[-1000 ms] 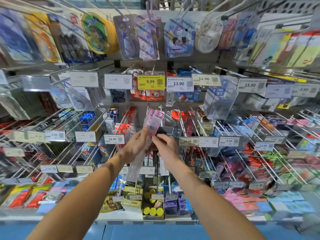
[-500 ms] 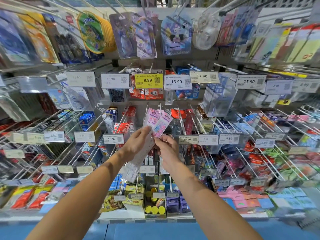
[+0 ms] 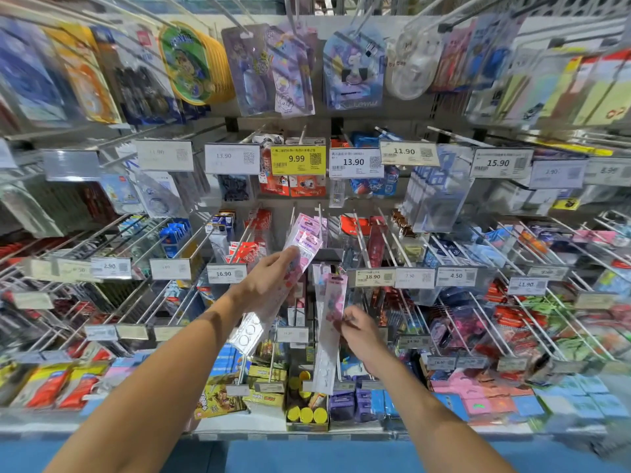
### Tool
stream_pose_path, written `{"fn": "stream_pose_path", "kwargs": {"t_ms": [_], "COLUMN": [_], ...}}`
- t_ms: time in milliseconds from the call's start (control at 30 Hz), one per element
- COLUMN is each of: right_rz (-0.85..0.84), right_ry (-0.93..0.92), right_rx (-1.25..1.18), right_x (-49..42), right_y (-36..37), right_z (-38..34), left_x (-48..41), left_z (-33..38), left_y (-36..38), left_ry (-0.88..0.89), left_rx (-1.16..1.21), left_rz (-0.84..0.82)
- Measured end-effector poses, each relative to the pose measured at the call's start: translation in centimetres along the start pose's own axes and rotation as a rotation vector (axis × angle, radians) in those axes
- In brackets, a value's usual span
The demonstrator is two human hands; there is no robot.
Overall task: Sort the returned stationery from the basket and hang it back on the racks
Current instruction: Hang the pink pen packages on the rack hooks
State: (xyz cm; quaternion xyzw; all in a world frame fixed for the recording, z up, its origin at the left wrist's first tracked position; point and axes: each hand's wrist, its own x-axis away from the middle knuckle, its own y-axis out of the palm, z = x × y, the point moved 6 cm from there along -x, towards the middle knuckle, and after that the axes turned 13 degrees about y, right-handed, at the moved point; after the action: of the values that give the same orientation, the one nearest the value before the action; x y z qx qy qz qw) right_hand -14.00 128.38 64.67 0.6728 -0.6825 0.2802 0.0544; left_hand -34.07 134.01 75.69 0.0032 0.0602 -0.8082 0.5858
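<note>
One pink-topped pack (image 3: 330, 319) is coming off the bunch (image 3: 305, 240), pinched by the right hand (image 3: 358, 332), the left hand (image 3: 269, 279) gripping the rest for hanging.

Yellow 9.99 price tag (image 3: 298, 160) at 12 o'clock, with a white 13.90 tag (image 3: 355, 162) just beside it on the right. Green round blister pack (image 3: 186, 63) hangs at 11 o'clock. Box of yellow-capped items (image 3: 306, 414) on the bottom shelf (image 3: 266, 423) at 6 o'clock, red packs (image 3: 47, 387) at 8 o'clock, blue floor (image 3: 307, 455) below.
</note>
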Motion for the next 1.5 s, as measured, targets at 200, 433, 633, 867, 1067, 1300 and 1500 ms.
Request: {"fn": "stream_pose_path", "kwargs": {"t_ms": [200, 433, 633, 867, 1067, 1300, 1500], "right_rz": [0.028, 0.006, 0.069, 0.221, 0.209, -0.217, -0.288], "right_ry": [-0.036, 0.032, 0.126, 0.3, 0.312, 0.176, -0.028], "right_rx": [0.149, 0.154, 0.19, 0.151, 0.278, -0.232, -0.394], "right_x": [-0.9, -2.4, -3.6, -5.0, -4.5, -2.7, -1.3], "right_y": [-0.2, 0.8, 1.0, 0.1, 0.6, 2.9, 2.9], "right_z": [-2.1, -1.7, -2.3, -3.3, -3.5, -6.1, -7.2], "left_x": [-0.3, -0.1, -0.3, -0.5, -0.4, -0.5, -0.1], "left_z": [-0.1, 0.4, -0.3, -0.7, -0.6, -0.7, 0.1], "left_y": [-0.1, 0.3, -0.1, -0.1, 0.4, 1.3, 2.3], "left_ry": [-0.01, -0.007, -0.041, -0.042, -0.007, 0.094, 0.125], "left_rx": [-0.001, -0.014, 0.003, -0.06, -0.036, -0.126, -0.099], "left_rz": [-0.017, -0.026, -0.024, -0.013, -0.017, 0.053, 0.12]}}
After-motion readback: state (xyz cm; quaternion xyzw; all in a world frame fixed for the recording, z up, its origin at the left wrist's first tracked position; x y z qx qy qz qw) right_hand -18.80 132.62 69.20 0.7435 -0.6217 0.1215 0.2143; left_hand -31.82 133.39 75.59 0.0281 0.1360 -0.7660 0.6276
